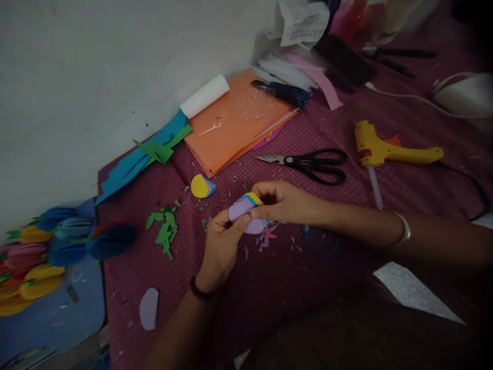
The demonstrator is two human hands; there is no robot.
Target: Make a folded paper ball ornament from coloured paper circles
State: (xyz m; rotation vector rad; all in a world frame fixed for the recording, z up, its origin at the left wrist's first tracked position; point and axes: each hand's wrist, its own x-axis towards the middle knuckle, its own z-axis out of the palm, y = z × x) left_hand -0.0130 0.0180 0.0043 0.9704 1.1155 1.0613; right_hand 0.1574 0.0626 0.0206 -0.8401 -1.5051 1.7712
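Between my two hands is a small stack of round paper cutouts, lilac on the near side with blue and yellow edges behind. My left hand pinches its lower left edge, the thumb lying on the lilac face. From the upper right, my right hand grips the same stack with thumb and fingers. Just left of the hands lies a fanned set of paper pieces, yellow on top. Green paper leaves form a pile on the cloth. A folded lilac paper piece rests at the lower left.
Black-handled scissors lie beyond my hands, with a yellow glue gun to the right. Orange paper sheets carry a blue cutter. Finished-looking paper balls sit at left on a blue surface. Scraps dot the checked cloth.
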